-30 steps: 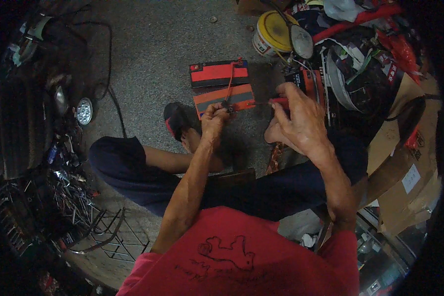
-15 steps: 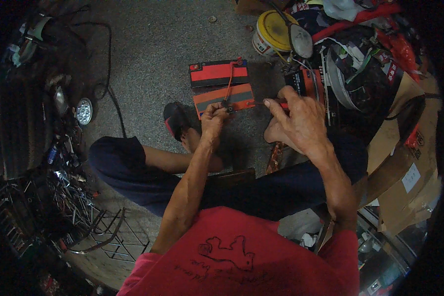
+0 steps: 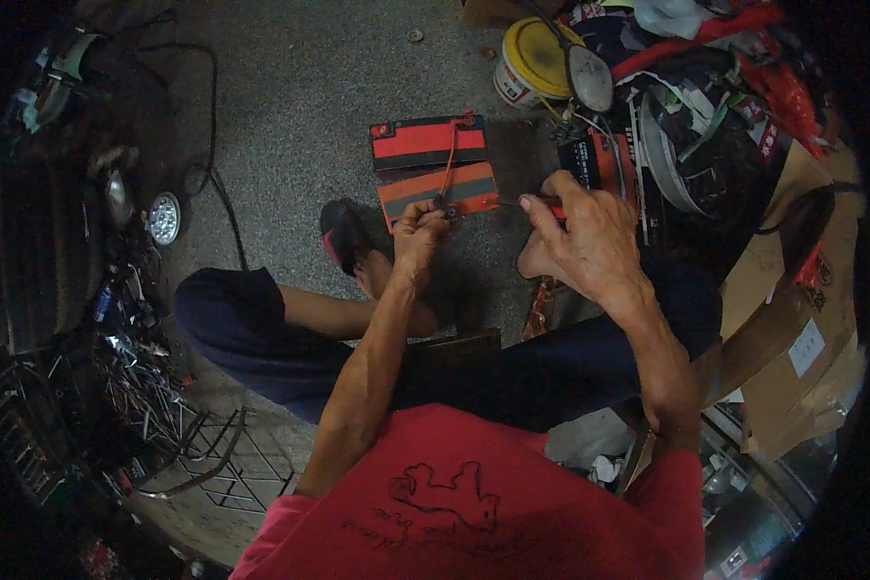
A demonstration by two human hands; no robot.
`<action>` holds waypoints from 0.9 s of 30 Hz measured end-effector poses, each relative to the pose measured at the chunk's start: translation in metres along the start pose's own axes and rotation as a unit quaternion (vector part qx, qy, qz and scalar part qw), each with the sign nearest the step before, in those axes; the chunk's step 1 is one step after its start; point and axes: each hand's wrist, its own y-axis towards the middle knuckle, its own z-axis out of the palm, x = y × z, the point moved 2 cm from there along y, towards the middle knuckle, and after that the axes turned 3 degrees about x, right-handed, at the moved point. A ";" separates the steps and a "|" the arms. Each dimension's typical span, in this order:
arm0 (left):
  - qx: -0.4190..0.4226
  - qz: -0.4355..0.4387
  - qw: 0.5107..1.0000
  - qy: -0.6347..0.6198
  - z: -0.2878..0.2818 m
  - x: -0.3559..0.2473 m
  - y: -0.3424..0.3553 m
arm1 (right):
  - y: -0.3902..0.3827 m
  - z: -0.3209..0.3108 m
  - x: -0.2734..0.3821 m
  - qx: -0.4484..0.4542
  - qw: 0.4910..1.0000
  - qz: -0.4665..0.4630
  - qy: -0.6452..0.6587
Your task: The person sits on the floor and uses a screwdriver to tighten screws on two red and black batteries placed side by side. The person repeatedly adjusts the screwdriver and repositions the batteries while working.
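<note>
An orange-and-grey battery [image 3: 470, 188] lies at twelve o'clock of the view, a red-and-black battery [image 3: 420, 145] just beyond. At the nearer one's seven o'clock, the left hand [image 3: 418, 240] pinches the dark lower end of a red wire [image 3: 451, 155]. At its three o'clock, the right hand [image 3: 594, 227] grasps a red-handled screwdriver [image 3: 557, 207] pointing toward nine; tip contact is unclear.

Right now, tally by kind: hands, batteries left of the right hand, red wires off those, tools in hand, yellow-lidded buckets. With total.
Hands: 2 (left hand, right hand)
Batteries: 2 (upper battery, lower battery)
Red wire: 1
Red-handled tool: 1
Yellow-lidded bucket: 1
Total: 7
</note>
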 end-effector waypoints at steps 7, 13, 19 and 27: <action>0.002 0.017 1.000 0.009 -0.008 0.010 0.007 | -0.001 0.005 -0.001 -0.145 0.983 -0.111 0.002; -0.001 -0.007 1.000 -0.019 0.001 0.002 0.001 | 0.000 0.004 -0.002 -0.063 0.995 -0.077 -0.001; 0.007 0.001 1.000 -0.018 -0.003 0.002 0.000 | 0.000 0.003 0.001 -0.053 0.997 -0.059 0.020; 0.010 0.007 1.000 -0.004 0.000 0.000 0.000 | -0.002 0.008 -0.001 -0.089 0.987 -0.129 0.021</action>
